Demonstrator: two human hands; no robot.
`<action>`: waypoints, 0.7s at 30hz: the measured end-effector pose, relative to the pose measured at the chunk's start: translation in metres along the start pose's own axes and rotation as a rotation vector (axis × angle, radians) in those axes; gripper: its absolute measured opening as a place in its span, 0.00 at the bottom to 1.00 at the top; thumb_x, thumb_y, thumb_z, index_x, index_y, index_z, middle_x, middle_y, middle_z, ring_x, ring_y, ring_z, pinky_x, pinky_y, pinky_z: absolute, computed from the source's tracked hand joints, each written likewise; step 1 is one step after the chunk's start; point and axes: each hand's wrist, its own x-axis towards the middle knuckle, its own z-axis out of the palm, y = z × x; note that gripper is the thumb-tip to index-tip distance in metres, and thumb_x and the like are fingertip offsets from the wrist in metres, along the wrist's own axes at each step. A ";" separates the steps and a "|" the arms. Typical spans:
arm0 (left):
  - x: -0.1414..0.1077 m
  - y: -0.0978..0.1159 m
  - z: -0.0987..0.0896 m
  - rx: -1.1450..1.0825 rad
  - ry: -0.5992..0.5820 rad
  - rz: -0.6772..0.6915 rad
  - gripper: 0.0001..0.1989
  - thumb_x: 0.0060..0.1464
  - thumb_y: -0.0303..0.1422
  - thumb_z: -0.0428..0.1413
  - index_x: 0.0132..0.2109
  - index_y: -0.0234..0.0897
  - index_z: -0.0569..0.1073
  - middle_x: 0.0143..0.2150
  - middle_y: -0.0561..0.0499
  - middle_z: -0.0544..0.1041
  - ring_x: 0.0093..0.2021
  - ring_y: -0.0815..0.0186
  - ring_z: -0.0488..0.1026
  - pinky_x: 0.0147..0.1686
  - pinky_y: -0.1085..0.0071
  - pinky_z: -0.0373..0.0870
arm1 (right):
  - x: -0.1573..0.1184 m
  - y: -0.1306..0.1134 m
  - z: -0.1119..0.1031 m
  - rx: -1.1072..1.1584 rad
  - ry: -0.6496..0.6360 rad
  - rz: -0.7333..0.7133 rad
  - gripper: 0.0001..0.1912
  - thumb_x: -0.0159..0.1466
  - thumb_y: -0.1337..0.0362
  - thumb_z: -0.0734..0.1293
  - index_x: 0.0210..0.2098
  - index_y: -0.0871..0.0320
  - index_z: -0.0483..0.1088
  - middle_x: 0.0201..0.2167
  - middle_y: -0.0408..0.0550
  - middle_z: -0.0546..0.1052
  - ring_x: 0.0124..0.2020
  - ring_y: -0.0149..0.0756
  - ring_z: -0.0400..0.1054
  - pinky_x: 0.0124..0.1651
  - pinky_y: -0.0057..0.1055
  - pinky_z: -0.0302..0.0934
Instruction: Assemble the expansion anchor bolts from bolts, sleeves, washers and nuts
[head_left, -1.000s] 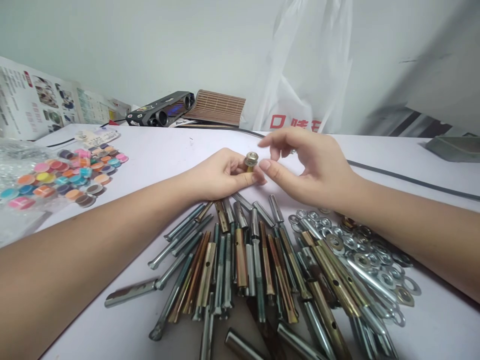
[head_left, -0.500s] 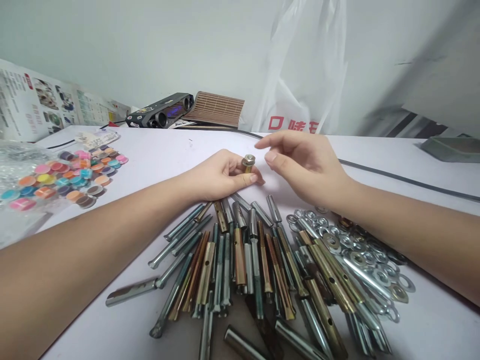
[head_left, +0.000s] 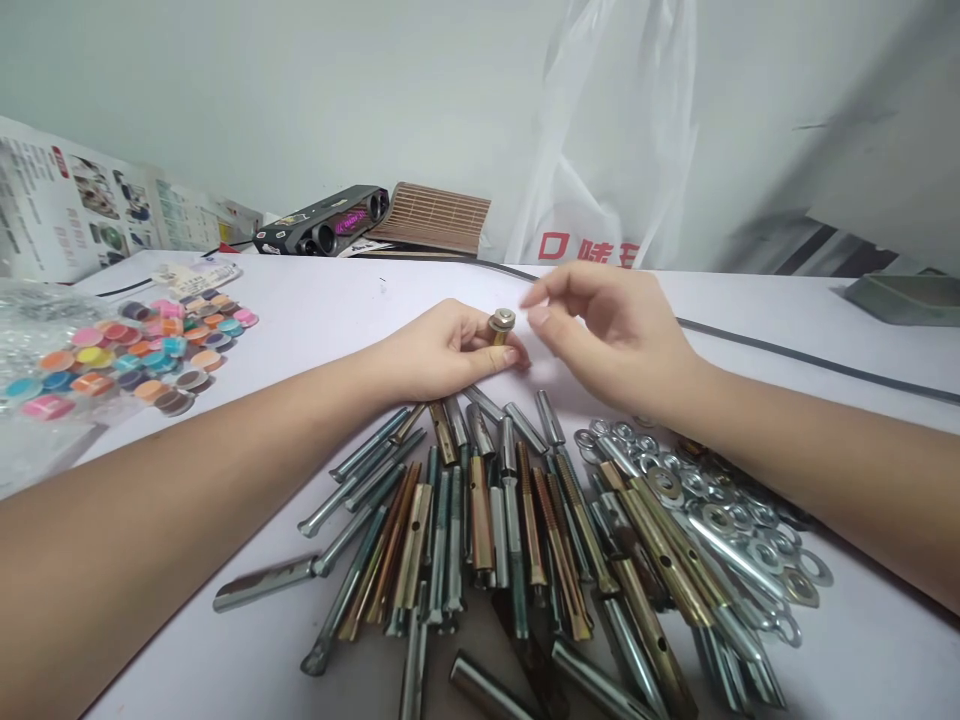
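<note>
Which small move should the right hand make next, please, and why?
Probably bring the right hand to pinch the hex nut: the left hand holds the bolt with this nut uppermost, and the right fingers appear beside it, not touching.

Right hand (head_left: 619,335) pinched narrower; display (head_left: 350,221) gone blue to pink.

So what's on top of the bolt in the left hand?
A nut, with a washer beneath, tops the bolt; its lower shaft is hidden by the left hand.
</note>
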 end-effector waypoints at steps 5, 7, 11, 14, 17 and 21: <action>0.002 -0.002 0.001 0.107 0.008 0.062 0.16 0.59 0.35 0.59 0.26 0.32 0.67 0.19 0.60 0.61 0.21 0.80 0.56 0.23 0.79 0.52 | 0.004 0.005 0.005 -0.138 -0.093 -0.213 0.14 0.67 0.65 0.66 0.49 0.61 0.79 0.41 0.49 0.82 0.40 0.36 0.74 0.45 0.34 0.66; 0.002 -0.002 0.001 0.166 0.022 0.105 0.15 0.61 0.36 0.57 0.28 0.31 0.71 0.21 0.59 0.63 0.23 0.80 0.57 0.25 0.79 0.53 | 0.003 0.007 0.004 -0.180 -0.060 -0.239 0.12 0.67 0.64 0.67 0.45 0.62 0.80 0.39 0.49 0.82 0.40 0.36 0.74 0.45 0.34 0.65; 0.001 -0.002 0.003 0.296 0.110 0.177 0.15 0.63 0.37 0.55 0.32 0.32 0.76 0.24 0.58 0.69 0.26 0.78 0.62 0.29 0.80 0.58 | 0.000 0.008 -0.003 -0.299 -0.034 -0.254 0.11 0.67 0.61 0.69 0.42 0.61 0.81 0.33 0.48 0.80 0.38 0.37 0.72 0.45 0.36 0.63; -0.002 -0.001 0.007 0.350 0.200 0.222 0.11 0.64 0.35 0.54 0.39 0.35 0.80 0.33 0.55 0.80 0.33 0.76 0.72 0.35 0.80 0.65 | 0.003 0.002 -0.009 -0.378 -0.033 -0.207 0.12 0.67 0.58 0.69 0.39 0.60 0.80 0.31 0.48 0.79 0.36 0.38 0.71 0.43 0.36 0.61; -0.005 0.001 0.010 0.288 0.273 0.184 0.13 0.64 0.38 0.55 0.47 0.37 0.81 0.39 0.52 0.84 0.38 0.73 0.77 0.40 0.80 0.69 | 0.010 -0.005 -0.018 -0.421 -0.098 -0.028 0.16 0.67 0.55 0.67 0.31 0.59 0.77 0.27 0.48 0.76 0.31 0.36 0.68 0.36 0.36 0.58; -0.004 0.002 0.012 0.107 0.396 0.068 0.26 0.65 0.52 0.50 0.50 0.32 0.79 0.35 0.46 0.84 0.31 0.72 0.76 0.33 0.78 0.71 | 0.024 0.002 -0.033 -0.456 -0.153 0.379 0.23 0.69 0.51 0.64 0.23 0.59 0.72 0.15 0.44 0.61 0.19 0.30 0.53 0.27 0.36 0.50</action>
